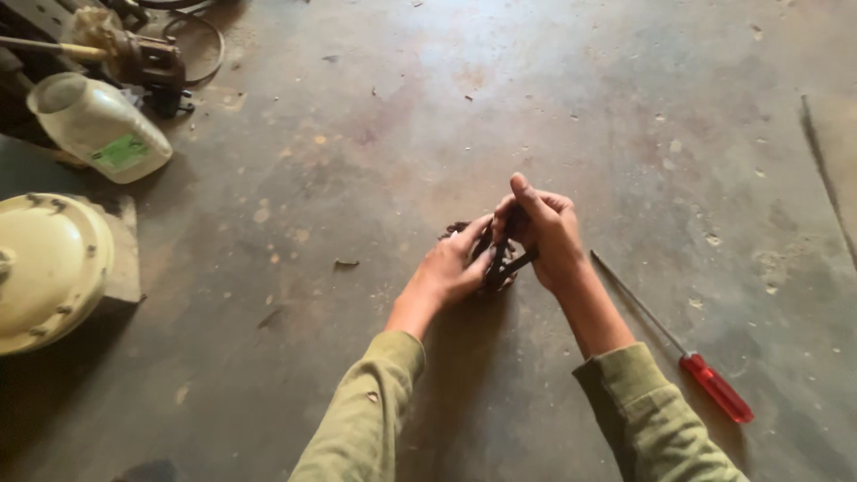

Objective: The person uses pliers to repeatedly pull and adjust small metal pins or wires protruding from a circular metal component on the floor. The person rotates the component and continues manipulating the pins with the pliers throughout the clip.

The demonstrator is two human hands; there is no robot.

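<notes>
Metal part (496, 259), dark and greasy, held just above the concrete floor (428, 116) near the middle of the view. Gripped from both sides: left hand (451, 268) closed around its 9 o'clock side with fingers curled over the top, right hand (546, 234) wrapped on the 3 o'clock side, thumb raised, fingers pressing a thin dark bar that sticks out toward 4 o'clock. Both hands narrow and full, none of the fingers spread.

Likely stiff and fairly heavy for its bulk, judged from the dark iron look; probably oily and so slippery, calling for a firm wrap around the thicker body rather than the slim bar. Not fragile by appearance. Best held at the round middle, where the palms already meet it.

Looks: small, blackish-brown, lumpy, with toothed or linked edges showing at the 10 o'clock rim; exact shape mostly hidden by the fingers, so hard to tell further.

Around it: red-handled screwdriver (678, 348) lying on the floor at 4 o'clock, near the right forearm but apart from it. Well apart at 10 o'clock, a pale plastic jug (98, 125) on its side; at 9 o'clock, a cream round cover (49, 268).
</notes>
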